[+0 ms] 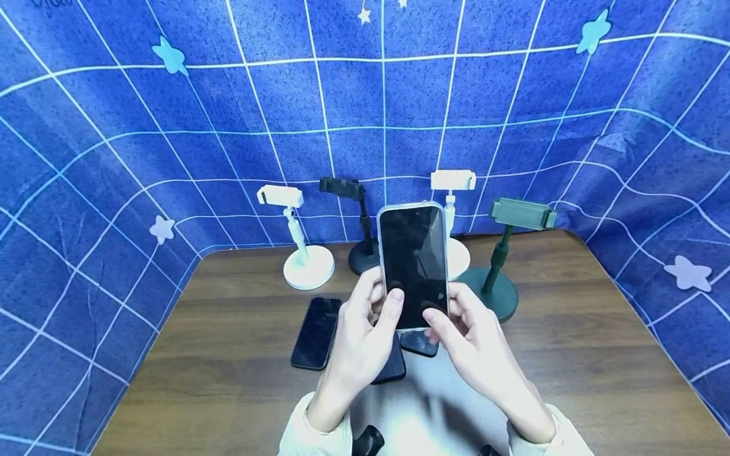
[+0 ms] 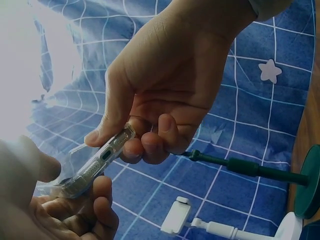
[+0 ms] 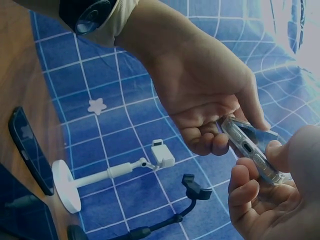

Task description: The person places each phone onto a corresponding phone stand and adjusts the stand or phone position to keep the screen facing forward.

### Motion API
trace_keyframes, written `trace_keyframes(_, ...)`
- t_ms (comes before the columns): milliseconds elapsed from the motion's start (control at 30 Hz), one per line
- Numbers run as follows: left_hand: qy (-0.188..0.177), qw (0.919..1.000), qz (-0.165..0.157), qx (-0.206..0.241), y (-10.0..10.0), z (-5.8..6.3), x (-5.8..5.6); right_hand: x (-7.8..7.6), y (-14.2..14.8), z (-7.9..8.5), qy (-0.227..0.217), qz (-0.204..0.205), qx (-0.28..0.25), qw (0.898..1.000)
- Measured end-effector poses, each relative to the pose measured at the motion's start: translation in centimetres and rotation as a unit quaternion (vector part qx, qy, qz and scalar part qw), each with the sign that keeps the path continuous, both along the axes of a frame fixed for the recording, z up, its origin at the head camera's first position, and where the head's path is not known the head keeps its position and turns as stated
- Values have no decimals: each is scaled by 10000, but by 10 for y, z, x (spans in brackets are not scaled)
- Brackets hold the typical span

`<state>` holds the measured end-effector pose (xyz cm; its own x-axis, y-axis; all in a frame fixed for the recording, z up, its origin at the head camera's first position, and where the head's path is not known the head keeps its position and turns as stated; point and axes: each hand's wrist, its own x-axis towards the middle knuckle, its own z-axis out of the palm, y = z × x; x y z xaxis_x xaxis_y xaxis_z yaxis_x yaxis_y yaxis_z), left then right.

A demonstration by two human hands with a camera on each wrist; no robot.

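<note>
A smartphone (image 1: 413, 266) in a clear case is held up in front of me, its dark screen towards me. My left hand (image 1: 359, 339) grips its lower left side, thumb on the screen. On the lower right side, my right hand (image 1: 479, 345) holds it with the thumb over the bottom corner. The left wrist view shows the charging port end of the phone (image 2: 102, 157) between both hands; the fingers curl behind it. Behind and below the hands, a dark phone (image 1: 392, 367) and another phone (image 1: 421, 344) lie partly hidden.
Along the back stand a white phone stand (image 1: 308, 267), a black stand (image 1: 363, 258), a second white stand (image 1: 458, 259) and a green stand (image 1: 502, 297). Another phone (image 1: 316, 332) lies left of my hands on the wooden table (image 1: 228, 354). A blue curtain (image 1: 353, 95) surrounds it.
</note>
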<state>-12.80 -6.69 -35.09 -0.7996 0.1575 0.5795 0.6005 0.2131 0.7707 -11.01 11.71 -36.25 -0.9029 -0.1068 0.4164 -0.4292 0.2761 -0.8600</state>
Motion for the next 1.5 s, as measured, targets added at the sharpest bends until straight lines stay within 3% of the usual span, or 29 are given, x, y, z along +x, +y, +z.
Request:
trace_keyframes(367,-26,9999,-148,-27,2,1,-1,1,0,4,-235,-39,-239,9994)
trace_keyframes(633,-399,9969,-617,294,4,1,0,2,1,7,-130,-87,-376,9992)
trace_keyframes(900,-372,9979,-536,56,6,0,-2,1,1,6,-79,-91,-402,9991)
trace_keyframes(1233,-704,9963,-472,-121,6,1,-1,1,1,6,-60,-134,-376,9992)
trace_keyframes(1500,-768,9959,-443,-166,5,1,0,-1,0,5,-95,-83,-384,9992)
